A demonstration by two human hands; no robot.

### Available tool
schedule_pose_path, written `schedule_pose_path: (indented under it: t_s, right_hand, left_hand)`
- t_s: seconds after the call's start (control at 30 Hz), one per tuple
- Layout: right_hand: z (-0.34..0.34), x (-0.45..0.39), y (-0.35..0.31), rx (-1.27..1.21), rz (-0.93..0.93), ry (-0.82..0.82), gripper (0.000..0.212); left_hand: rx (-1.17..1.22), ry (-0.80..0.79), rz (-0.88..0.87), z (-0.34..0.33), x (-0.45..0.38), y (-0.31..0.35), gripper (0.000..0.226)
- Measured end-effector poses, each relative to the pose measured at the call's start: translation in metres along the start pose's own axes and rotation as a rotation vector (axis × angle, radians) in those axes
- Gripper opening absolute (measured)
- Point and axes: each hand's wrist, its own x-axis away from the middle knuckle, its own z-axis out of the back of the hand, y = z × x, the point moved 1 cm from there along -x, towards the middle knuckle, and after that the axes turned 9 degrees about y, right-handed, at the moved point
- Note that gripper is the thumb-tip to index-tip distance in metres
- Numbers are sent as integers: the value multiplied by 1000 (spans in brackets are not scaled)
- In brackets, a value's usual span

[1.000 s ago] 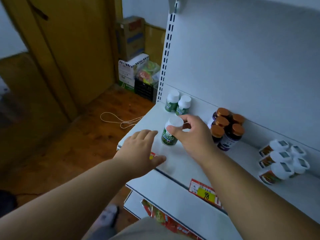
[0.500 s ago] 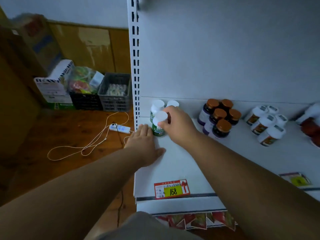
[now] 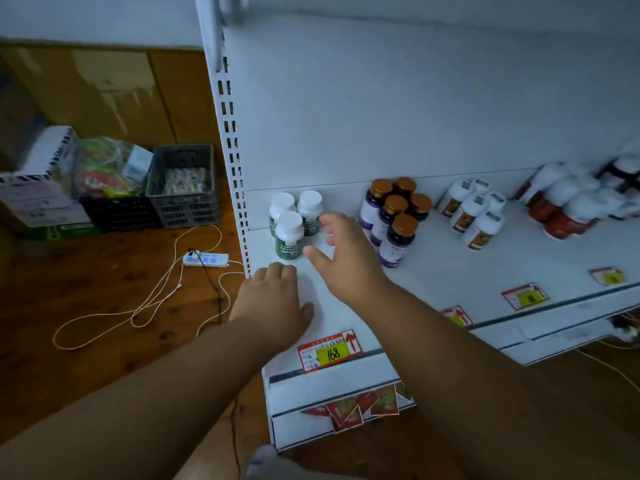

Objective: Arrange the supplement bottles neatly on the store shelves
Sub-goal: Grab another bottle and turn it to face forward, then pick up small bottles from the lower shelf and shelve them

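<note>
Centre frame: three green-label bottles [image 3: 289,235] stand upright, clustered at the left end of the shelf [image 3: 450,271]. Right hand [image 3: 346,261] just beside them, fingers spread, grasping nothing. Left hand [image 3: 272,301] lies flat on shelf, below the bottles.

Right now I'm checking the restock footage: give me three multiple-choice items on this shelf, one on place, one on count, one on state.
1. Where do the green-label bottles stand?
A. shelf's left end
B. on the floor
C. in the crate

2. How many copper-capped bottles?
A. two
B. five
C. eight

3. What is the right hand doing?
A. gripping a bottle
B. open, holding nothing
C. pressing the price tag

Key: 1 A, they stand beside the slotted upright; 2 B, five caps show; 3 B, its fingers are spread beside the bottles.
</note>
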Motion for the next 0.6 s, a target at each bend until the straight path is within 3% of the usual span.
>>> schedule_pose_path:
  t_s: [0.23, 0.6]
  right_hand:
    - [117, 77, 66, 93, -19, 139, 44]
    - [327, 194, 255, 266, -193, 335, 40]
  left_hand:
    - [21, 92, -267, -2, 37, 111, 67]
    - [84, 26, -569, -67, 73, 390, 66]
